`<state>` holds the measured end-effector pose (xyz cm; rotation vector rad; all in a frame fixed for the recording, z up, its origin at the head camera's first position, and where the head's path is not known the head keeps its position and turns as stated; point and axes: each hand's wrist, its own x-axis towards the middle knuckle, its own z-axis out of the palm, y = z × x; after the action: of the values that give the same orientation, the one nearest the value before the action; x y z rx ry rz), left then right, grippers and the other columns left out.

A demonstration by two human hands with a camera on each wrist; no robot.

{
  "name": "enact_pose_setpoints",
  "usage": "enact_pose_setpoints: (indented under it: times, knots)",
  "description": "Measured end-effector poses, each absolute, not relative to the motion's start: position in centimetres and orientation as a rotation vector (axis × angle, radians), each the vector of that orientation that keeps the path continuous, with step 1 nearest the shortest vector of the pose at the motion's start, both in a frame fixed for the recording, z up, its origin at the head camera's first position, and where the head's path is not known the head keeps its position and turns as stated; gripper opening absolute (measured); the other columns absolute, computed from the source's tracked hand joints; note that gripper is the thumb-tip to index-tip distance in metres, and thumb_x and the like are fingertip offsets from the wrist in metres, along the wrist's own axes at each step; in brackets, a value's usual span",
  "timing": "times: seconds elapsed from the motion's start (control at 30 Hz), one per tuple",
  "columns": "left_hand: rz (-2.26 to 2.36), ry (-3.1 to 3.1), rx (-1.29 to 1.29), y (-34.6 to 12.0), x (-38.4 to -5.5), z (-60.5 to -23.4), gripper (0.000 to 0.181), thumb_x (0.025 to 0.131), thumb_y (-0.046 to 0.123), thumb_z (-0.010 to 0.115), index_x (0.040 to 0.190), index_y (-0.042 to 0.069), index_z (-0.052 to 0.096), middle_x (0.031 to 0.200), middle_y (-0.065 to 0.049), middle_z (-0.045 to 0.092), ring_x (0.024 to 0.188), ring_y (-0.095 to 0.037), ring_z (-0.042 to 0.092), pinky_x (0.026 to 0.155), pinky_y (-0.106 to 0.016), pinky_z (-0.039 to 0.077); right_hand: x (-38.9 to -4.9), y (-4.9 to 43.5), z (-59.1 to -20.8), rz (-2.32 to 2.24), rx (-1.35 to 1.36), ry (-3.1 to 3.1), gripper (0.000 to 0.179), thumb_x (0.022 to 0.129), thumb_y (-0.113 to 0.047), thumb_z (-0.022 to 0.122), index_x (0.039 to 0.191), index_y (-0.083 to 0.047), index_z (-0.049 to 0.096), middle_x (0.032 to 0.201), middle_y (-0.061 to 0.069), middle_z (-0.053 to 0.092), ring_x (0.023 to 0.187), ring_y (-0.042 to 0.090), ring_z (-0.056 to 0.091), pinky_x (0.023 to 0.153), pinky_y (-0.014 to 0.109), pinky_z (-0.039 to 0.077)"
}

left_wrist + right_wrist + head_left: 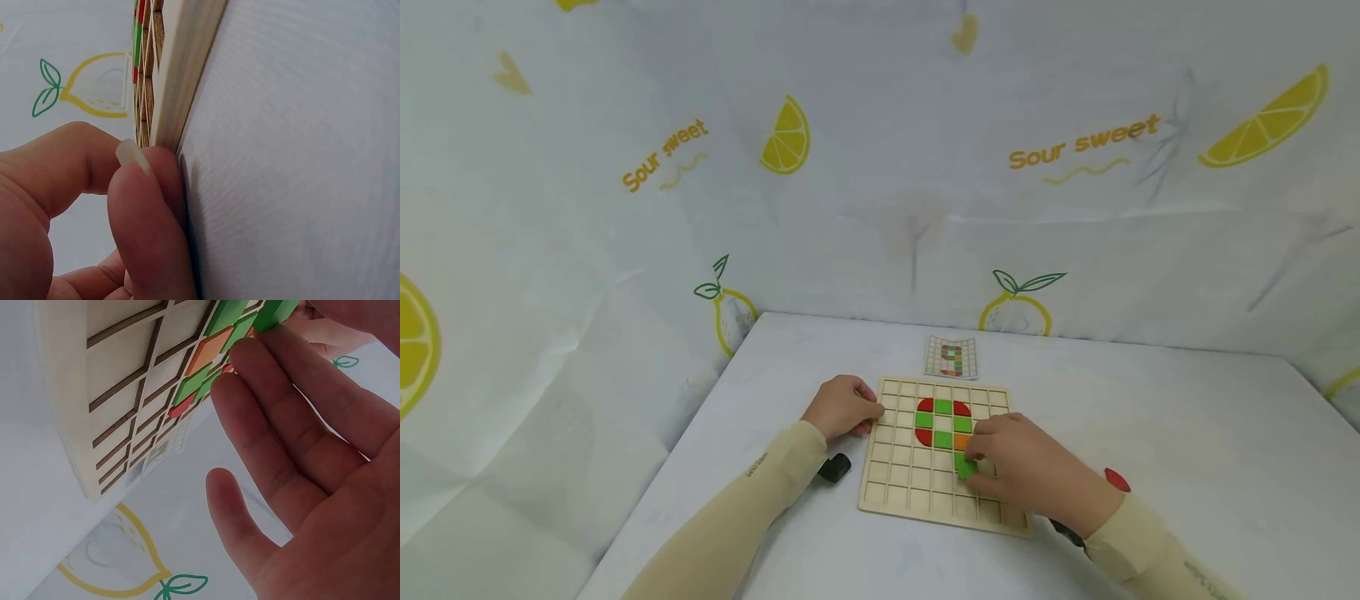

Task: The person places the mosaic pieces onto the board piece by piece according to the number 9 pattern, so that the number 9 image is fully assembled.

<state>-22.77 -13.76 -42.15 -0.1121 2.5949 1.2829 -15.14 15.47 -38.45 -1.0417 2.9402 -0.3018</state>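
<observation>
Head: wooden bd. [898, 477] on wht. table [838, 546]; inset tiles [943, 439] red/grn./orange. Pattern card [951, 371] behind bd., loose red pc. [1117, 480] to R: latter this view only. L hand [845, 407] at bd.'s L edge, R hand [1018, 467] over R side.

L wrist: thumb & finger pinching bd. edge, close-up.

R wrist: fingertips gripping grn. tile [275, 314], other fingers extended; hold unclear in head view.

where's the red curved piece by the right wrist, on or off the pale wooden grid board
Off: the head view shows the red piece on the white tabletop, apart from the board.
</observation>
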Motion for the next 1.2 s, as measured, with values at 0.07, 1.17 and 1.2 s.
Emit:
enact_pose_setpoints:
  times: [0.07, 1.17, 1.2]
  knots:
    - [1.285, 2.593, -0.107, -13.75, -22.76, -42.12, 0.014, 0.091, 0.019, 0.08, 0.099, 0.011, 0.071, 0.076, -0.002, 0.075, 0.059, -0.011, 0.067, 0.059, -0.023, 0.055, -15.11, 15.16, -38.53, -0.276, -1.048, 2.94, 0.018, 0.089, -0.034, 0.089, 0.1, -0.022, 0.083, 0.095, -0.014, 0.07, 0.095, 0.011, 0.066, 0.106, 0.049, 0.054]
    - [1.292, 2.597, -0.09, -13.81, -22.74, -42.01, 0.015, 0.091, 0.018, 0.08, 0.1, 0.01, 0.071, 0.076, -0.002, 0.074, 0.059, -0.01, 0.065, 0.058, -0.022, 0.053, -14.37, 14.8, -39.27, -0.209, -1.05, 2.937, 0.015, 0.089, -0.031, 0.088, 0.098, -0.021, 0.082, 0.096, -0.01, 0.072, 0.099, 0.016, 0.066, 0.109, 0.051, 0.051]
    - [1.291, 2.597, -0.087, -13.8, -22.73, -42.03, 0.015, 0.092, 0.018, 0.08, 0.1, 0.01, 0.071, 0.076, -0.002, 0.074, 0.059, -0.01, 0.065, 0.057, -0.022, 0.053, -14.37, 14.81, -39.28, -0.209, -1.052, 2.937, 0.015, 0.089, -0.031, 0.088, 0.097, -0.021, 0.082, 0.096, -0.01, 0.072, 0.099, 0.016, 0.066, 0.109, 0.051, 0.052]
